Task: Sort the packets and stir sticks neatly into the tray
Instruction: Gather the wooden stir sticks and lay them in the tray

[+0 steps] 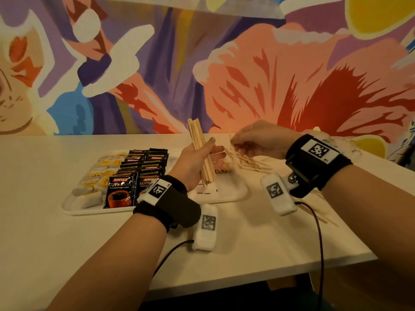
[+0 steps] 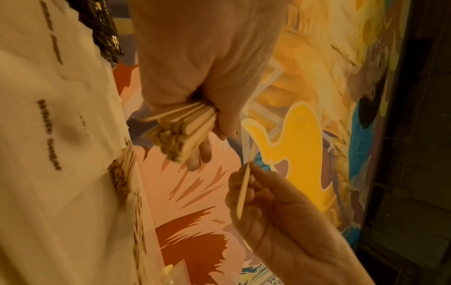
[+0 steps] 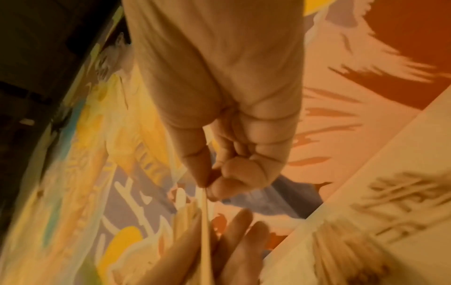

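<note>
Above the white tray [image 1: 233,196], the left hand [image 1: 197,162] curls its fingers round an upright bundle of stir sticks [image 1: 201,151], seemingly to square them, while the right hand [image 1: 258,140] pinches one loose stick [image 2: 244,190] from the scattered pile [image 1: 247,160] on the right; coffee packets [image 1: 139,173] already fill the tray's left.

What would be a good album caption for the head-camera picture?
Left hand grips a bundle of stir sticks above the tray while the right hand pinches one more.

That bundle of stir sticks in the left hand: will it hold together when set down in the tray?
Probably not by itself. The bundle of stir sticks is unbanded, held only by the left hand, so it will likely fan out like the loose sticks on the table. Each looks thin, stiff and light, so nudges should scatter them.
</note>
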`<state>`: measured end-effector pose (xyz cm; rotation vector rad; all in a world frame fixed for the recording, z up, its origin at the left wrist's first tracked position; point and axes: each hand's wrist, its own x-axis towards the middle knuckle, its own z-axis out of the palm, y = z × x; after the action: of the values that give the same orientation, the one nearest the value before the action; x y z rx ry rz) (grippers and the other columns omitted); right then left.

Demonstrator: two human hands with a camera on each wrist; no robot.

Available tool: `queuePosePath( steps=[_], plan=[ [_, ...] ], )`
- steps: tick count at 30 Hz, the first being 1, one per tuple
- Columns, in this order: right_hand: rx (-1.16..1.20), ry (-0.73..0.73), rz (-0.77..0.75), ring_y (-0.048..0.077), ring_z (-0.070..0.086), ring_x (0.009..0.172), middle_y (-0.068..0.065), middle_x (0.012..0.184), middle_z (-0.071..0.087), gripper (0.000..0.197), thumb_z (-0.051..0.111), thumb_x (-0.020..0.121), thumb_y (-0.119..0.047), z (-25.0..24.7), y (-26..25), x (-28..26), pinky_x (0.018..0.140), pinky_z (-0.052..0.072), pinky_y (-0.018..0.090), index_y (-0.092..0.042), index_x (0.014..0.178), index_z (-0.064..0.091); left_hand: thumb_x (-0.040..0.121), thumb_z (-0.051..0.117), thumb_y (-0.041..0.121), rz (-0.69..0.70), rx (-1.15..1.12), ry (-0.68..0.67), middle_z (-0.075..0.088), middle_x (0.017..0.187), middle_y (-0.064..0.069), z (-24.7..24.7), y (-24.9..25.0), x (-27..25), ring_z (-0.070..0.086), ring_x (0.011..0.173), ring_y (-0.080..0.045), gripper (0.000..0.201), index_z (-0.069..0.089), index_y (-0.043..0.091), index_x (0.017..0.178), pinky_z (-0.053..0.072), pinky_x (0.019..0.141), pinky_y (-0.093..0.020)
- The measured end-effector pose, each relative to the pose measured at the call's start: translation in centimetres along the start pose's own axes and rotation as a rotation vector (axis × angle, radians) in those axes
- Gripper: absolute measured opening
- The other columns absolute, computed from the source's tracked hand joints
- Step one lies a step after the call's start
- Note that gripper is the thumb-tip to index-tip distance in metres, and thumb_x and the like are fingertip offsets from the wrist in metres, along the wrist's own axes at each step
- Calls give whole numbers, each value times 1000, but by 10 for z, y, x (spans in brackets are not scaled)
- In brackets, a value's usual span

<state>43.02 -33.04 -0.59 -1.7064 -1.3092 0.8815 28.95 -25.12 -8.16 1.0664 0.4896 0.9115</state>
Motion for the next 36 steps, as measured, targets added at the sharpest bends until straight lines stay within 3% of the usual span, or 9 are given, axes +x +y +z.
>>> queuePosePath(
  steps=[2,5,10,17,20,25,28,33,36],
  plan=[
    [93,16,-35,9,57,50,8,65,61,11,57,89,-3,12,-1,1,49,44,18,1,81,63,96,52,18,17,-11,-11,66,103,-19,-1,-2,2,68,84,-25,35,50,-2,125,60,67,-32],
    [114,24,-67,8,57,46,13,66,59,12,57,89,-1,26,3,7,46,45,15,5,80,63,98,48,24,24,33,-26,67,89,-14,1,-8,3,68,72,-20,34,54,-2,120,57,60,-31],
    [101,1,-51,8,58,44,15,68,59,12,59,87,0,30,13,17,50,51,17,5,77,62,99,41,34,4,90,-42,65,85,-12,6,-19,11,66,71,-18,39,55,2,115,58,68,-30],
    [9,-34,-28,16,66,53,19,73,64,12,59,85,6,27,31,18,50,55,19,2,74,58,103,31,25,-110,54,-164,53,129,-26,18,-28,14,58,113,-32,44,33,-1,138,54,87,-32],
    [19,12,-5,22,64,62,17,72,61,15,58,86,4,30,40,19,52,57,22,-2,73,54,103,32,26,-165,63,-130,49,135,-25,19,-31,17,53,122,-34,47,25,6,145,53,87,-34],
    [66,18,-14,22,64,66,16,76,60,20,56,86,11,23,48,21,58,58,25,-4,74,51,101,37,29,-147,238,-145,55,127,-20,22,-30,23,60,106,-24,42,32,8,137,54,85,-31],
    [106,-39,-15,22,64,69,12,73,59,26,54,83,17,18,51,18,61,58,27,-7,74,49,102,35,23,-121,296,-233,59,115,-14,23,-30,14,60,100,-19,22,48,14,118,49,90,-30],
    [27,-195,-54,25,67,86,16,94,65,38,56,78,21,17,54,12,70,59,26,0,109,61,100,41,18,-129,377,-319,55,128,-15,23,-34,6,55,117,-25,28,45,20,128,47,98,-34],
    [-117,-235,-145,22,66,90,14,99,65,41,58,76,19,12,50,8,75,58,28,-7,107,61,99,43,16,-122,416,-347,52,133,-18,23,-33,3,51,123,-29,32,44,19,131,43,103,-38]
  ],
)
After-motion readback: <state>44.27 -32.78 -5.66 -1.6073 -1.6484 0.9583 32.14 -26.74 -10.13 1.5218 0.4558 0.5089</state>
